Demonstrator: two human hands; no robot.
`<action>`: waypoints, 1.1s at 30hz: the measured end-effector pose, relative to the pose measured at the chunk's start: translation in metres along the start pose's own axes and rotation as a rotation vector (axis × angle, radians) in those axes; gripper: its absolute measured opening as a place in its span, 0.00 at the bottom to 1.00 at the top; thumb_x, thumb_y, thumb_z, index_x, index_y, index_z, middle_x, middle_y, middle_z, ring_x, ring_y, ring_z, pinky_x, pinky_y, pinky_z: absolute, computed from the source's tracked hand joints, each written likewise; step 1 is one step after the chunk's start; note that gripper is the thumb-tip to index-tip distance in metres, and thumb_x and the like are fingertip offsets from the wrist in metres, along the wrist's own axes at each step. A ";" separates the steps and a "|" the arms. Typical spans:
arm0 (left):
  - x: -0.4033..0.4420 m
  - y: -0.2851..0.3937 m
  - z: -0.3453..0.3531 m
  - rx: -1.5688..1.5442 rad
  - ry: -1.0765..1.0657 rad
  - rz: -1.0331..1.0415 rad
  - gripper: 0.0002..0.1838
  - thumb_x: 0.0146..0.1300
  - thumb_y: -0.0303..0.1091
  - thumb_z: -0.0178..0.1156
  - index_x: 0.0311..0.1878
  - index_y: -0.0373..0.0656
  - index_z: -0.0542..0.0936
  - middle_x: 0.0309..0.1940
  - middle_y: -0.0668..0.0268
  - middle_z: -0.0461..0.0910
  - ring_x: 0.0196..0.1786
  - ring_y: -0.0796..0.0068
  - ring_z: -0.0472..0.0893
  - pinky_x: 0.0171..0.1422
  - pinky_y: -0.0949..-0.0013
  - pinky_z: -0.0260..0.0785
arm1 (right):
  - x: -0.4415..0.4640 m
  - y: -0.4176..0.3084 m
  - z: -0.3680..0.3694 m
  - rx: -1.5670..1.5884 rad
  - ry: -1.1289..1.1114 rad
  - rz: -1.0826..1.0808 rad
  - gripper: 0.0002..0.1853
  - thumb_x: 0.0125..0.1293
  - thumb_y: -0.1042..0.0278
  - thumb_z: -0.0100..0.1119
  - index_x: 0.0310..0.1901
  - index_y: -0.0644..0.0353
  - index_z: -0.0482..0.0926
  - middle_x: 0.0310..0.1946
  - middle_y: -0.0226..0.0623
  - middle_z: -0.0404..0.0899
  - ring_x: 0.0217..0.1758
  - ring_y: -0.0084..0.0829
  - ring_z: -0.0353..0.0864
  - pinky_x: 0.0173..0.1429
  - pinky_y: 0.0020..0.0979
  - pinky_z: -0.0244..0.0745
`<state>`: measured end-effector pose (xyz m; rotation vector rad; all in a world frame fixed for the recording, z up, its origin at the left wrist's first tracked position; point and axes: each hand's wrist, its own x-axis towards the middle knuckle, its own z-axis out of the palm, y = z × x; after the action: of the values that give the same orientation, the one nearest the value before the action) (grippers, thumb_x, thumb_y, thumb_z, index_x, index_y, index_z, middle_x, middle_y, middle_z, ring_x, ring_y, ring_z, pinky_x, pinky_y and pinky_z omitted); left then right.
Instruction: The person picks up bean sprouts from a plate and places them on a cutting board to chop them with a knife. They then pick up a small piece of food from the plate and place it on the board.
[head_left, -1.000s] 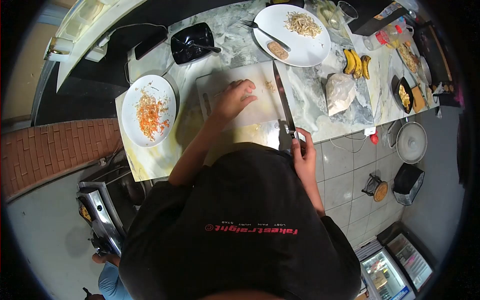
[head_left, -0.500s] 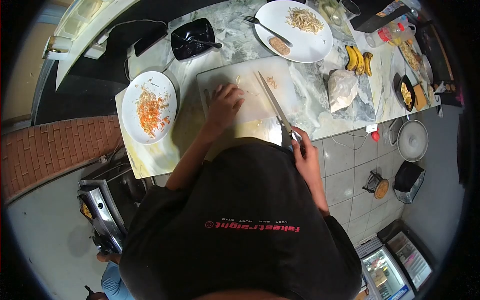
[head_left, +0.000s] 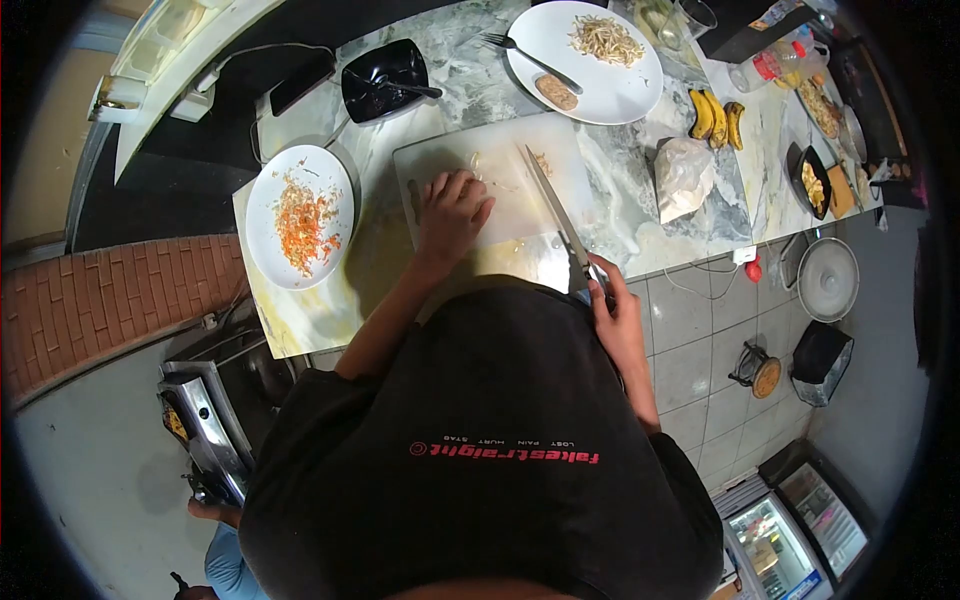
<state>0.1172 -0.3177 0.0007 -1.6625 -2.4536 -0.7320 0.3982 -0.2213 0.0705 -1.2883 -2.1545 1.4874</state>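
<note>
My right hand (head_left: 618, 308) is closed around the handle of a long kitchen knife (head_left: 556, 200) at the counter's front edge. The blade slants up and left over the right part of a white cutting board (head_left: 520, 215). On the board's left half rests my left hand (head_left: 452, 215), its fingers slightly bent and the thumb apart, with nothing visible in it. Thin pale scraps (head_left: 476, 162) lie just beyond its fingertips. Small brownish bits (head_left: 543, 162) sit near the knife tip, partly behind the blade.
Left stands a white plate of shredded orange and pale food (head_left: 262, 255). Behind are a black bowl (head_left: 385, 70) and a large plate (head_left: 635, 95) with bean sprouts and a fork. Bananas (head_left: 708, 115) and a white bag (head_left: 685, 180) lie right. A person's blue sleeve (head_left: 230, 560) shows lower left.
The knife tip has shifted slightly right, nearer the brownish bits. My left hand has turned a little, with its thumb further out from the fingers.
</note>
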 end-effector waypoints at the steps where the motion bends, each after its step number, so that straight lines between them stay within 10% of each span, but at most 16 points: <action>1: 0.004 0.001 -0.001 0.001 -0.002 0.002 0.11 0.63 0.35 0.70 0.47 0.48 0.82 0.50 0.67 0.81 0.56 0.60 0.77 0.63 0.56 0.66 | 0.000 -0.001 -0.001 -0.014 -0.001 -0.002 0.20 0.77 0.71 0.57 0.68 0.49 0.78 0.21 0.42 0.73 0.21 0.24 0.64 0.31 0.30 0.67; 10: 0.020 -0.008 0.033 -0.246 0.053 0.127 0.07 0.64 0.30 0.67 0.43 0.44 0.81 0.45 0.64 0.80 0.52 0.57 0.80 0.60 0.55 0.71 | 0.003 -0.007 0.004 -0.152 -0.069 -0.083 0.20 0.76 0.72 0.57 0.68 0.48 0.78 0.39 0.61 0.83 0.38 0.60 0.85 0.44 0.42 0.80; 33: 0.017 -0.001 0.046 -0.393 0.150 0.009 0.03 0.68 0.26 0.64 0.42 0.41 0.82 0.39 0.58 0.80 0.45 0.52 0.82 0.50 0.54 0.76 | 0.010 -0.001 0.016 -0.168 0.011 -0.237 0.21 0.76 0.73 0.57 0.67 0.48 0.81 0.29 0.58 0.81 0.33 0.57 0.84 0.41 0.46 0.77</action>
<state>0.1180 -0.2842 -0.0344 -1.6557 -2.3056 -1.3556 0.3822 -0.2242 0.0614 -1.0402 -2.3710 1.2276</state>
